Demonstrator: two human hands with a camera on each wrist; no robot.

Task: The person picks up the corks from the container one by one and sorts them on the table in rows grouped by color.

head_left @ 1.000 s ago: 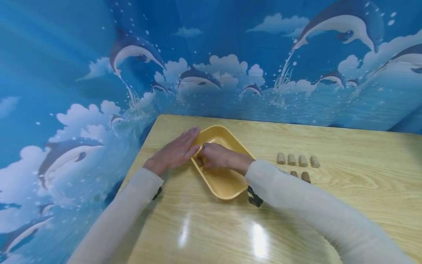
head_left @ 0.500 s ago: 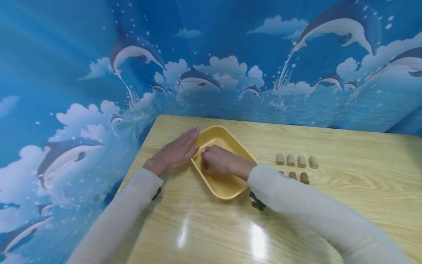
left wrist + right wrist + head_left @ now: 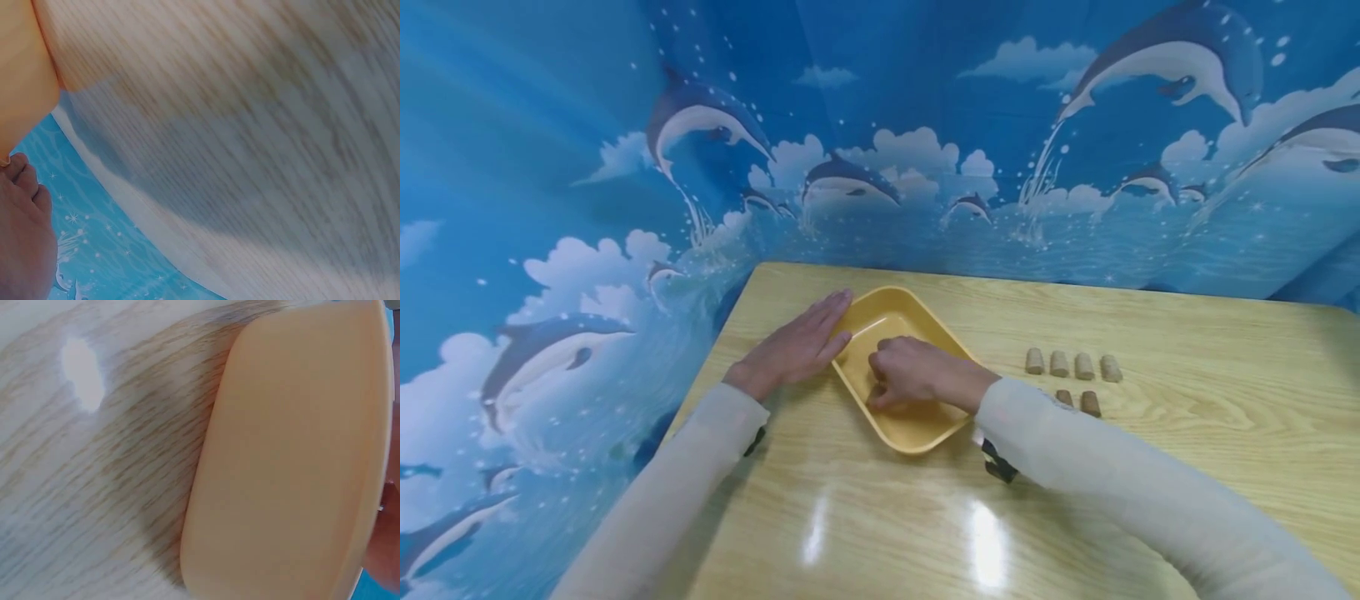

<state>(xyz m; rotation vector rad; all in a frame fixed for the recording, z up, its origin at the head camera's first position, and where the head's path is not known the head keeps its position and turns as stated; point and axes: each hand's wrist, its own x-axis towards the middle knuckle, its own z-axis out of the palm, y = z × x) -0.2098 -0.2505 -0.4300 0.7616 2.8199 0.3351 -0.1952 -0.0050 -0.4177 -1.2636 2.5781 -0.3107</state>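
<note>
In the head view a yellow tray [image 3: 925, 437] sits at an angle on the table. My left hand [image 3: 797, 342] lies with straight fingers along its left rim; the left wrist view catches some of those fingers [image 3: 25, 181] beside the tray wall. Inside the tray is my right hand [image 3: 913, 371], its fingers curled downward. It seems to pinch a small brown cork stopper [image 3: 875, 395], mostly covered by the fingers. The right wrist view is largely filled by the tray's outer wall [image 3: 287, 456], which hides most of the right hand.
Right of the tray stands a row of several light cork stoppers [image 3: 1058, 364]. Nearer me, darker cork stoppers [image 3: 1090, 404] are partly covered by the right sleeve [image 3: 1075, 450]. A blue dolphin-print cloth [image 3: 880, 208] hangs behind and left of the wooden table [image 3: 850, 517].
My right hand has moved slightly right and toward me within the tray. The brown cork stopper seen at its fingers a second ago is now mostly hidden. My left hand has stayed put.
</note>
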